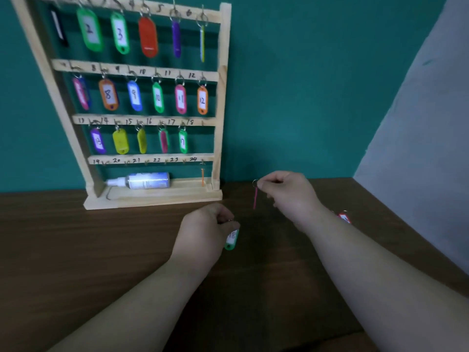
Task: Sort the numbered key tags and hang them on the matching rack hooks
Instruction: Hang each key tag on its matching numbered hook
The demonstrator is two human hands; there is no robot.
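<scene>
Both hands over the dark wooden table, each grasping a key tag by its ring. Lower down, left hand with fingers curled, pinching a green tag marked 18 that dangles under the knuckles. Higher up, right hand pinching a pink tag hanging edge-on, number unreadable. At the table's back, against the teal wall, wooden rack with four numbered rails: six tags on the top rail, six on the second, five on the third. On the bottom rail's last hook, orange tag, edge-on. In the rack's base tray, white spray bottle lying on its side, nozzle leftward. On the table beyond the right forearm, red tag.
</scene>
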